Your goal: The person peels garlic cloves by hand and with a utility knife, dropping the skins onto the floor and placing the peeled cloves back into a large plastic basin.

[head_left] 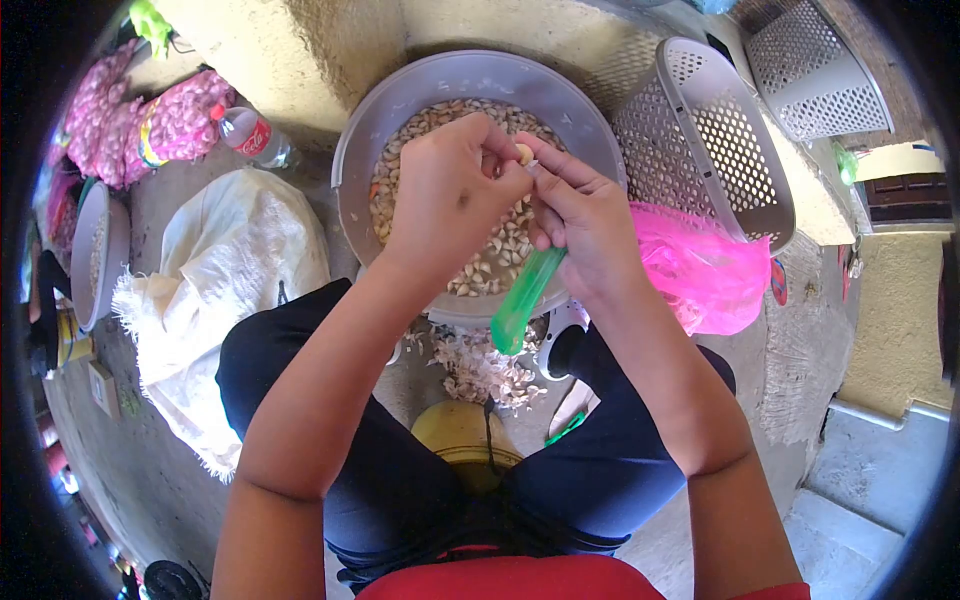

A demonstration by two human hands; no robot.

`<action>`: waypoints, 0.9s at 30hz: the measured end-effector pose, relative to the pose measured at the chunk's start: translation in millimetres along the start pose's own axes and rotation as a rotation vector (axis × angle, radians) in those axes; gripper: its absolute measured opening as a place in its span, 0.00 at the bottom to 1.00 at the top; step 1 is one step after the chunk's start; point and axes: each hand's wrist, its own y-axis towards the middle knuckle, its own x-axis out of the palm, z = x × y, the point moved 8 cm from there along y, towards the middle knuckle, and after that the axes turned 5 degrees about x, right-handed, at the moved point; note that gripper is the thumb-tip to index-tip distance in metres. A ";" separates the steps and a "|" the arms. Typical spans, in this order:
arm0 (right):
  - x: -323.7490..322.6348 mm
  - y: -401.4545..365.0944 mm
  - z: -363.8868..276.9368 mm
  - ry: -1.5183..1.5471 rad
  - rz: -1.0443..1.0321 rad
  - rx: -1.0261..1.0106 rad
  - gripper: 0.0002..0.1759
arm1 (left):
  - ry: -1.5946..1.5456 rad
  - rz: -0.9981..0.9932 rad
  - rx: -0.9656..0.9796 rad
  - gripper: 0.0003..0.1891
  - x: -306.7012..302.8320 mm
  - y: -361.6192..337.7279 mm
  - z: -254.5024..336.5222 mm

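Note:
My left hand [455, 195] is closed, its thumb and fingers pinching a pale garlic clove [525, 154]. Right beside it, my right hand [590, 215] wraps round a green handle [528, 295], most likely a small knife's; its blade is hidden by the fingers. The fingertips of both hands meet at the clove. Below them stands a large grey basin [362, 120] with many garlic cloves [490, 265] in water. Papery garlic peels [480, 370] lie in a heap on the ground between my legs.
A pink plastic bag [700, 270] and a perforated grey basket [690, 140] stand to the right. On the left are a white woven sack [235, 240], a cola bottle [255, 138], net bags of garlic [180, 115] and another basin [115, 245]. A yellow bucket [460, 430] is below me.

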 end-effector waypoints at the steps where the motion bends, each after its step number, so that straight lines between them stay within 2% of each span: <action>1: 0.3 -0.6 -0.4 -0.005 -0.005 -0.003 0.17 | -0.023 -0.005 -0.004 0.07 1.6 0.1 -2.4; 8: -4.4 0.7 1.7 0.079 0.015 0.069 0.17 | 0.013 -0.033 0.075 0.06 3.0 0.4 3.6; 11: -7.0 2.6 2.1 0.081 -0.001 0.077 0.18 | 0.035 -0.034 0.170 0.07 3.1 -0.1 12.2; 17: -4.4 0.9 2.2 0.040 0.018 0.074 0.19 | 0.028 -0.073 0.021 0.07 2.2 2.3 1.8; 27: 0.6 -3.7 4.2 0.024 0.019 0.048 0.16 | 0.026 -0.037 0.007 0.08 -1.5 -0.1 -3.2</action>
